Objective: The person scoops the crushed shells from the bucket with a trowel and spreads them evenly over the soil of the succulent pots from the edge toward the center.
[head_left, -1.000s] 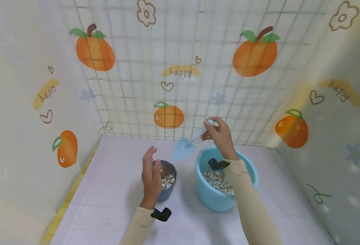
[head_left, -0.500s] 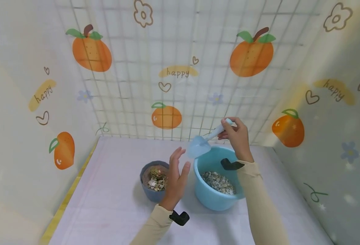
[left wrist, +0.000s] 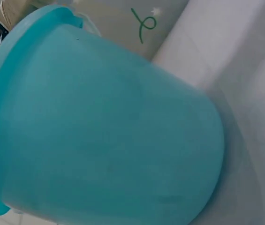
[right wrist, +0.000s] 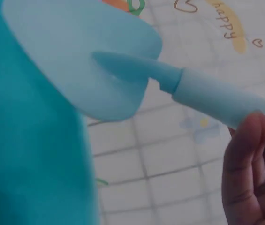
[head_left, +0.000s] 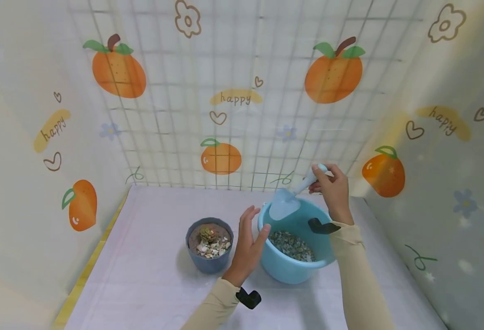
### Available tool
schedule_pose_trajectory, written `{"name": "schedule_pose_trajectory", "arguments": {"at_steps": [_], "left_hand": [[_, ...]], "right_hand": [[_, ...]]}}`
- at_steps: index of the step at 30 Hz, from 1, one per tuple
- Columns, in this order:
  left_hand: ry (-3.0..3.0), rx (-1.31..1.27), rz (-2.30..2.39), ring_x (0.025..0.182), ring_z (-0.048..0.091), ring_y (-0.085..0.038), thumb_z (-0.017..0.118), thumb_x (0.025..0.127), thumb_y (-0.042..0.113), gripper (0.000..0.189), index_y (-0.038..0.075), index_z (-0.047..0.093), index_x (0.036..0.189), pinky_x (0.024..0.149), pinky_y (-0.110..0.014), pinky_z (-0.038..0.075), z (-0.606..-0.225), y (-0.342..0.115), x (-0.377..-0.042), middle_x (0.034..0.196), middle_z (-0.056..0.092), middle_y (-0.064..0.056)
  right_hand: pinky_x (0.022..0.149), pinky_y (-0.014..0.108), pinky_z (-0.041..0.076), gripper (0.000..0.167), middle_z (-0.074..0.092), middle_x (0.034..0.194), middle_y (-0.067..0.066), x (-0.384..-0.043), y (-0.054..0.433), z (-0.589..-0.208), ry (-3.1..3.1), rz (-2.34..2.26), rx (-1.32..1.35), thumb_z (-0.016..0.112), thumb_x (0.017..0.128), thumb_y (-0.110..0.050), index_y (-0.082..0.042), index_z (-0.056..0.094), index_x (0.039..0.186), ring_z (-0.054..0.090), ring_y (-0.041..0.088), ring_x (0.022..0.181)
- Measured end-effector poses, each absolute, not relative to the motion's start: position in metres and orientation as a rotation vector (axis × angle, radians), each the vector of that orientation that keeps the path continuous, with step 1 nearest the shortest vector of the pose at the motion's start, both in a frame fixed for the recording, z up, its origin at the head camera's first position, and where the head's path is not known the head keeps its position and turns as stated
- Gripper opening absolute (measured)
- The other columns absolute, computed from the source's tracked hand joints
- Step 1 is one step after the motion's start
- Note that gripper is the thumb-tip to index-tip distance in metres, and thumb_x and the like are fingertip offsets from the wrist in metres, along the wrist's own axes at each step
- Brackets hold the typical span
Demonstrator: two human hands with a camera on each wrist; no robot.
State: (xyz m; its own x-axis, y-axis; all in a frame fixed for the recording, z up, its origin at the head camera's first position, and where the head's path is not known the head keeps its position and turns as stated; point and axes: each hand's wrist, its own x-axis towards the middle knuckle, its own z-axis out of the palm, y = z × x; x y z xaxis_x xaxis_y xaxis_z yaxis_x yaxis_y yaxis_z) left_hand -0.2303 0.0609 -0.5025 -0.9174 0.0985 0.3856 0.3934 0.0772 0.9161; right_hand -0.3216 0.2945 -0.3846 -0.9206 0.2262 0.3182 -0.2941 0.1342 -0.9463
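Observation:
A light blue toy shovel [head_left: 285, 204] is held by its handle in my right hand [head_left: 333, 192], blade tilted down over the far left part of a blue bucket [head_left: 285, 270]. Gravel [head_left: 293, 246] covers the bucket's bottom. In the right wrist view my thumb and fingers [right wrist: 246, 173] grip the shovel handle [right wrist: 230, 101]. My left hand [head_left: 247, 247], fingers loosely extended, is close to the bucket's left side; whether it touches cannot be told. Left of it stands a grey-blue pot [head_left: 209, 264] with a small succulent [head_left: 208, 235] and pale stone chips [head_left: 214, 248] on its soil.
A pale cloth [head_left: 143, 275] covers the table, with a yellow strip [head_left: 89, 263] along its left edge. Curtains printed with oranges and a wire grid [head_left: 176, 114] enclose the back and sides.
My right hand has carried the shovel rightward from between the pot and bucket to over the bucket. My left hand has moved right, from beside the pot to beside the bucket.

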Motion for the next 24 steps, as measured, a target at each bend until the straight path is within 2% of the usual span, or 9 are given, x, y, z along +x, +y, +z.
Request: {"name": "schedule_pose_trajectory", "arguments": {"at_steps": [6,10,14,19,24], "left_hand": [[-2.187,-0.455,-1.951,0.154,0.021,-0.024,0.055,0.107,0.048,0.066,0.015,0.034,0.16,0.12,-0.059,0.023,-0.511,0.067,-0.233,0.168,0.022,-0.007],[-2.228,-0.441,-1.955,0.154,0.022,-0.024,0.056,0.105,0.049,0.07,0.012,0.033,0.161,0.12,-0.056,0.025,-0.517,0.071,-0.233,0.168,0.021,-0.007],[-2.232,-0.433,-1.952,0.154,0.023,-0.025,0.058,0.105,0.046,0.069,0.013,0.034,0.16,0.119,-0.056,0.027,-0.522,0.074,-0.233,0.168,0.021,-0.006],[-2.258,-0.425,-1.951,0.154,0.023,-0.02,0.064,0.102,0.046,0.072,0.019,0.032,0.161,0.118,-0.056,0.028,-0.529,0.075,-0.234,0.169,0.02,0.004],[-2.265,-0.408,-2.006,0.153,0.023,-0.016,0.067,0.101,0.039,0.073,0.029,0.028,0.162,0.119,-0.054,0.028,-0.534,0.076,-0.235,0.167,0.021,0.007]], "right_hand": [[0.062,0.029,0.06,0.038,0.072,0.085,0.018,-0.324,0.302,-0.399,-2.095,1.8,0.01,0.072,0.102,-0.03,0.001,0.064,0.121,0.068,0.023,0.061],[0.063,0.029,0.061,0.04,0.072,0.084,0.019,-0.326,0.305,-0.41,-2.134,1.776,-0.026,0.071,0.101,-0.034,0.001,0.063,0.12,0.068,0.024,0.062],[0.064,0.03,0.061,0.04,0.072,0.083,0.017,-0.328,0.31,-0.422,-2.174,1.774,-0.054,0.071,0.101,-0.037,-0.002,0.064,0.118,0.069,0.023,0.062],[0.064,0.032,0.061,0.04,0.073,0.083,0.014,-0.331,0.318,-0.436,-2.227,1.775,-0.076,0.073,0.099,-0.041,-0.006,0.065,0.117,0.071,0.022,0.063],[0.063,0.031,0.061,0.047,0.073,0.086,0.016,-0.334,0.32,-0.44,-2.286,1.728,0.004,0.072,0.099,-0.043,-0.001,0.063,0.12,0.071,0.021,0.064]]}}
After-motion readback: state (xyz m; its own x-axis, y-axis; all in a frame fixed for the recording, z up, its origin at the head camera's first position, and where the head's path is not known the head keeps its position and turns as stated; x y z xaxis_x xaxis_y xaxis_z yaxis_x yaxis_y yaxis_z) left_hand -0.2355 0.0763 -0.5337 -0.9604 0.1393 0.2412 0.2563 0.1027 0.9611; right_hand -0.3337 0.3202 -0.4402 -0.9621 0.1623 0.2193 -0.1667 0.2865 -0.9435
